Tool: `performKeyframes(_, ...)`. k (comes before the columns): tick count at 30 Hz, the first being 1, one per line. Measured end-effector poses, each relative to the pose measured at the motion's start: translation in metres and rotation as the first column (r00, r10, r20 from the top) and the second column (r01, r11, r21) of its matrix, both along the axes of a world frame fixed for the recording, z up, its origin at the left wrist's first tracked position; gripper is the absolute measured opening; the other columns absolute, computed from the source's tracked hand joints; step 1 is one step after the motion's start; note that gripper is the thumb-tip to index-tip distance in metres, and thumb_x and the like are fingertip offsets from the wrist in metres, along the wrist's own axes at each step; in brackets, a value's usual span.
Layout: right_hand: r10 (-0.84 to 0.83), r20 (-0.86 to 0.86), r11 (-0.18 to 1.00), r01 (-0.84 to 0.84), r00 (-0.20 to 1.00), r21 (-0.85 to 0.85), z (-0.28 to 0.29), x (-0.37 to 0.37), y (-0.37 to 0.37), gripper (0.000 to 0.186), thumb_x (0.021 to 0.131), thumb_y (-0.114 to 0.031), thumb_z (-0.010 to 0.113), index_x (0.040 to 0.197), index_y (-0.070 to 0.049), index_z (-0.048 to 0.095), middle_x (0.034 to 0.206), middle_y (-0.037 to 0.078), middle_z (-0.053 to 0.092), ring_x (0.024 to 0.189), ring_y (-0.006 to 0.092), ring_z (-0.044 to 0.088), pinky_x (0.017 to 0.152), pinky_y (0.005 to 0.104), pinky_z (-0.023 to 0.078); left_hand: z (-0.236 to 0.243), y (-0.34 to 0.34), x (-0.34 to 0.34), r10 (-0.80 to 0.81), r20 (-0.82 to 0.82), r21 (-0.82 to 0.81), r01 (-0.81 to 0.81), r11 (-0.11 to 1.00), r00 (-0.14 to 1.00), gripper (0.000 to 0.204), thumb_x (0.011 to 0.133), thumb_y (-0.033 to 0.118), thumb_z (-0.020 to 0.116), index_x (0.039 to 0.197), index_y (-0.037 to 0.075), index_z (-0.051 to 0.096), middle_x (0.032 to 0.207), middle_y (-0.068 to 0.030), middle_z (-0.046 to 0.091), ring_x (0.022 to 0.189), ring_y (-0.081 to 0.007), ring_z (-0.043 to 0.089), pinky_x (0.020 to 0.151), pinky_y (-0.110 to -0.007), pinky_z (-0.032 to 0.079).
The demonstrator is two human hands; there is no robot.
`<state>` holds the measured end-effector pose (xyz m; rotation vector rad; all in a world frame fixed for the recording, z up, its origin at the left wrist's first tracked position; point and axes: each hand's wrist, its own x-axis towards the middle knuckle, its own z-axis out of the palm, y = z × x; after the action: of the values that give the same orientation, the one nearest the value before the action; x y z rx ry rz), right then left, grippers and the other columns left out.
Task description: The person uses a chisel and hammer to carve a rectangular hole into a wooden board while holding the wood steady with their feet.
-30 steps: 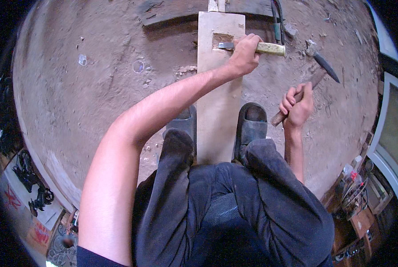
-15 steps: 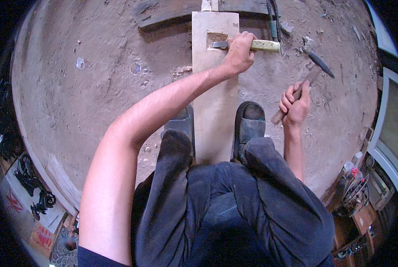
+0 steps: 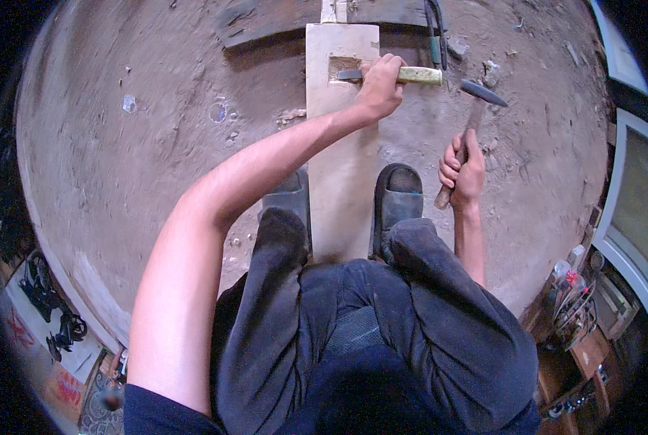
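Note:
A pale wooden board [image 3: 342, 159] runs away from me between my feet, with a rectangular recess [image 3: 341, 64] cut near its far end. My left hand [image 3: 382, 85] is closed round a chisel [image 3: 420, 75] with a yellowish handle. The chisel lies across the board, its blade pointing left at the near side of the recess. To the right, my right hand [image 3: 463, 170] grips the wooden handle of a hammer [image 3: 483, 93]. The dark hammer head is up near the end of the chisel handle, a small gap apart from it.
Beyond the recess a dark plank [image 3: 266, 30] lies crosswise under the board's far end. A green-handled tool [image 3: 435, 47] lies right of the board, beside a small stone [image 3: 457, 48]. Tools crowd a container [image 3: 574, 297] at the lower right. My sandals [image 3: 398, 199] flank the board.
The hammer has swung left, its head nearer the chisel's handle end. My left hand still holds the chisel at the recess. The whole view has shifted slightly.

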<state>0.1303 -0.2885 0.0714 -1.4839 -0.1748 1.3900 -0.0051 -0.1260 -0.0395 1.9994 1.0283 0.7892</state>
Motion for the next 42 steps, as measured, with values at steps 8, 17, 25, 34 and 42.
performKeyframes(8, 0.07, 0.028, 0.991, -0.066, 0.997, -0.117, -0.003, 0.01, 0.014, 0.039, 0.101, -0.046, 0.04, 0.082, -0.012, 0.041, 0.056, -0.003, 0.034, 0.039, 0.0053, 0.028, 0.033, 0.0225, 0.022, 0.002, 0.001, -0.002, 0.013, -0.045, 0.024, -0.012, 1.0, 0.999, 0.028, 0.073, 0.002, 0.064, 0.1, 0.005, 0.057, 0.099, -0.0141, 0.058, 0.101, -0.0342, 0.056, 0.088, -0.046, 0.038)
performKeyframes(17, 0.085, 0.041, 0.995, -0.082, 0.996, -0.051, 0.002, 0.023, 0.021, 0.038, 0.1, -0.047, 0.041, 0.082, -0.014, 0.042, 0.056, -0.004, 0.034, 0.04, 0.0038, 0.026, 0.033, 0.0209, 0.021, 0.004, 0.0, -0.004, -0.023, -0.074, 0.014, 0.024, 1.0, 0.997, 0.03, 0.073, 0.001, 0.063, 0.101, 0.005, 0.056, 0.1, -0.0143, 0.057, 0.102, -0.034, 0.055, 0.088, -0.046, 0.038)
performKeyframes(25, 0.015, -0.126, 0.999, -0.018, 0.992, -0.027, 0.004, 0.017, 0.016, 0.038, 0.1, -0.048, 0.042, 0.083, -0.013, 0.043, 0.055, -0.005, 0.032, 0.039, 0.004, 0.025, 0.033, 0.0211, 0.02, 0.002, -0.002, -0.004, -0.019, -0.062, 0.019, 0.02, 1.0, 0.998, 0.029, 0.071, 0.001, 0.063, 0.099, 0.004, 0.056, 0.098, -0.0141, 0.058, 0.101, -0.034, 0.055, 0.087, -0.045, 0.038)
performKeyframes(34, -0.045, -0.028, 0.997, 0.043, 0.999, -0.064, -0.005, 0.014, 0.012, 0.037, 0.1, -0.046, 0.042, 0.084, -0.013, 0.043, 0.056, -0.005, 0.032, 0.039, 0.0045, 0.026, 0.033, 0.0225, 0.021, 0.004, -0.002, -0.006, -0.056, -0.111, -0.016, 0.054, 0.998, 0.992, 0.029, 0.076, 0.015, 0.069, 0.098, 0.003, 0.057, 0.099, -0.0148, 0.057, 0.1, -0.0334, 0.056, 0.089, -0.045, 0.038)
performKeyframes(42, -0.048, -0.013, 0.997, 0.047, 0.999, -0.06, -0.006, 0.01, 0.013, 0.038, 0.102, -0.046, 0.038, 0.083, -0.013, 0.041, 0.057, -0.005, 0.03, 0.039, 0.0044, 0.022, 0.032, 0.021, 0.018, 0.001, -0.001, -0.008, -0.126, -0.066, 0.005, 0.127, 0.992, 0.99, 0.043, 0.079, 0.035, 0.074, 0.102, 0.003, 0.057, 0.098, -0.0142, 0.057, 0.1, -0.0315, 0.055, 0.089, -0.045, 0.039)
